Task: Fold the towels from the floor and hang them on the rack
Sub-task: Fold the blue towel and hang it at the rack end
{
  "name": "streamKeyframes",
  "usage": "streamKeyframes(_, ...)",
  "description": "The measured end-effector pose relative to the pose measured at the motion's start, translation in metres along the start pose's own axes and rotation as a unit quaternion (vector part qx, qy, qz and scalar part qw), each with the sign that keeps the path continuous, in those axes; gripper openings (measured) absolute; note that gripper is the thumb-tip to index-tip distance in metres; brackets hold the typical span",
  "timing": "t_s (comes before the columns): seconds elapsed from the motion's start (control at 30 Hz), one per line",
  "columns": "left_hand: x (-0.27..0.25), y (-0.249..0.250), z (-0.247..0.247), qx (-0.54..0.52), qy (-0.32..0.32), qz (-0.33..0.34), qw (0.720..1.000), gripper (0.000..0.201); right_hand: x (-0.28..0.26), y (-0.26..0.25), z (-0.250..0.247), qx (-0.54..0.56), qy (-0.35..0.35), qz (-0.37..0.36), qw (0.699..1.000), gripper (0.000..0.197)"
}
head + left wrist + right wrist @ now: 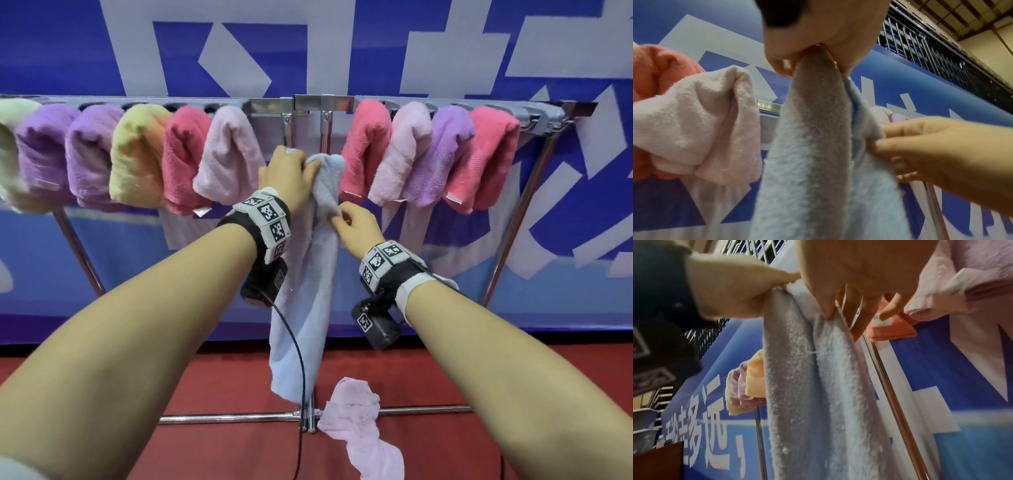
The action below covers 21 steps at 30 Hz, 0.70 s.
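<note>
A light blue towel (308, 301) hangs long and loose in front of the metal rack (308, 102), below the gap between the hung towels. My left hand (291, 174) grips its bunched top end (816, 91). Lower down, my right hand (352, 222) pinches the towel's right edge (830, 331) between thumb and fingers (885, 142). The towel's bottom corner reaches almost to the floor. A pale pink towel (356, 421) lies crumpled on the red floor, over the rack's base bar.
Several folded towels hang on the rack: purple, yellow, red and pink (229, 154) on the left, red (366, 147), pink and purple on the right. The rack's base bar (226, 418) crosses the floor. A blue banner stands behind. Cables hang from my wrists.
</note>
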<state>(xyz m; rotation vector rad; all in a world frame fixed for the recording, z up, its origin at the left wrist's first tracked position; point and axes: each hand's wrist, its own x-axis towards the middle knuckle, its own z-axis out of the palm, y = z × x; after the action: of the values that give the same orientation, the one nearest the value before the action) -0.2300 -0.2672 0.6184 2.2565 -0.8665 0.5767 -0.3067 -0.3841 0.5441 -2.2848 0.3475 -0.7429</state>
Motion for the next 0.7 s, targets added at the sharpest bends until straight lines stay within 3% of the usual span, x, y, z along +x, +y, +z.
streamKeyframes(0.1,-0.005,-0.010,-0.002,-0.053,-0.046,0.009,0.998,0.029,0.004,-0.002,-0.005,0.063,0.036,-0.002,0.997,0.027)
streamKeyframes(0.3,-0.016,-0.021,0.000,0.041,-0.161,0.014,0.986,0.061,0.014,-0.002,-0.019,0.051,0.113,0.017,0.992,0.024)
streamKeyframes(0.4,-0.024,-0.019,0.010,0.047,-0.165,0.032,0.985,0.058,0.015,-0.004,-0.024,0.047,0.138,0.019,0.989,0.019)
streamKeyframes(0.53,-0.032,-0.012,0.026,0.091,-0.156,0.097,0.979,0.074,0.014,-0.005,-0.026,0.061,0.141,0.003,0.988,0.015)
streamKeyframes(0.7,-0.022,-0.009,0.031,0.136,-0.157,0.102,0.973,0.027,0.008,-0.001,-0.033,0.027,0.144,0.034,0.989,0.019)
